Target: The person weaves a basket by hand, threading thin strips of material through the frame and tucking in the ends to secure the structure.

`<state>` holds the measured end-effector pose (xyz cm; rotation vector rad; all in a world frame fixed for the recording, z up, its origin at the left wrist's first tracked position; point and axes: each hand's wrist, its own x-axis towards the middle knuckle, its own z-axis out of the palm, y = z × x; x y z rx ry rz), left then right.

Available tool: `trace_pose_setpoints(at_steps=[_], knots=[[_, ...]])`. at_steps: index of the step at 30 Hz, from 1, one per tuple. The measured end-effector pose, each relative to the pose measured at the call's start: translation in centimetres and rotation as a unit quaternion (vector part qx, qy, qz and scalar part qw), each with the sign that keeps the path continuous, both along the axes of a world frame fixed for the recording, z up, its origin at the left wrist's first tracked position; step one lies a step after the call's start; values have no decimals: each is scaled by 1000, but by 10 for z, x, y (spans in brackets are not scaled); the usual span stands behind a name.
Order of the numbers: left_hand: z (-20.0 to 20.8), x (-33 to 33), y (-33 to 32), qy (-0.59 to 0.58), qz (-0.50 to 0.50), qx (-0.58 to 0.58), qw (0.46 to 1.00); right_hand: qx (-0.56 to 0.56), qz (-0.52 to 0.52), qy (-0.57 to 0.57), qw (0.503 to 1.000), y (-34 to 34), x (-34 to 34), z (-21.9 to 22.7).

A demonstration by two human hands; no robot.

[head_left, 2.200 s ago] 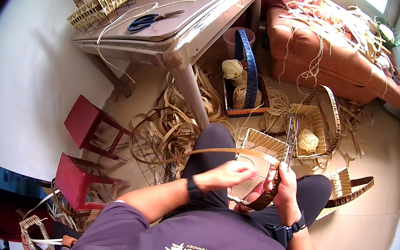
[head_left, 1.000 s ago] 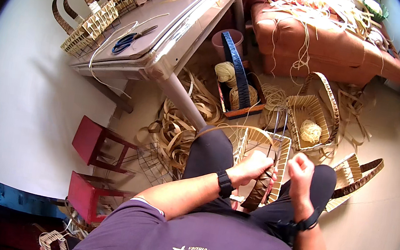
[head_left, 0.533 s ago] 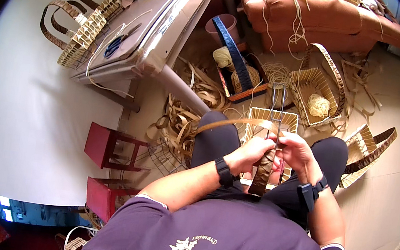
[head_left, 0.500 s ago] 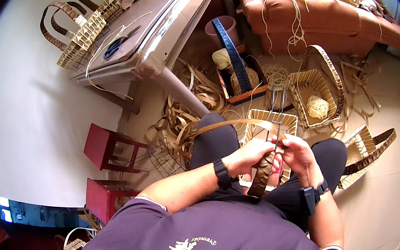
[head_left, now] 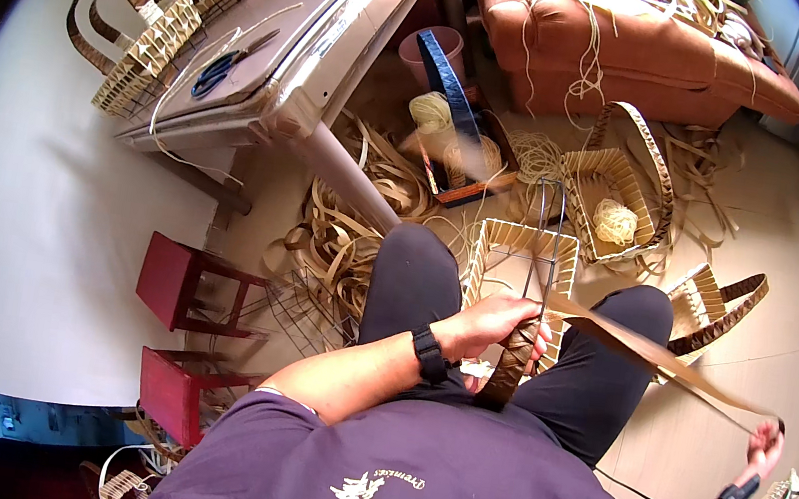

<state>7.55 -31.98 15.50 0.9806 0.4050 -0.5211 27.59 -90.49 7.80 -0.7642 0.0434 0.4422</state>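
Note:
Between my knees stands a cream woven basket (head_left: 475,259) with a tall wire handle (head_left: 558,225). The near part of the handle is covered in a brown wrapping (head_left: 506,373); its far part is bare dark wire. My left hand (head_left: 500,325) closes around the handle where the wrapping ends. From there a flat tan strip (head_left: 653,354) stretches tautly to the right, slightly twisted. Out at the far right, my right hand (head_left: 765,449) grips the strip with bent fingers, arm extended.
Baskets with handles (head_left: 624,193) (head_left: 714,311) stand ahead and right. A blue-handled basket (head_left: 472,194) holds twine balls. Loose strips (head_left: 346,232) heap beside the table leg (head_left: 348,177). Red stools (head_left: 178,281), a wire frame (head_left: 310,314) and scissors (head_left: 216,74) are left; an orange sofa (head_left: 607,55) is behind.
My right hand has moved from beside the handle far out to the right, drawing the strip with it. The strip formerly arched leftward. My left hand stays on the handle.

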Motion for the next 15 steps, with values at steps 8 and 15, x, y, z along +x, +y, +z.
trace_pose_setpoints(at_steps=[8,15], knots=[[1,10,-4,-63,21,-16,998,-241,50,-120,962,-9,6,44],[-5,-3,0,-90,19,-26,995,-409,107,-219,879,211,-51,123]])
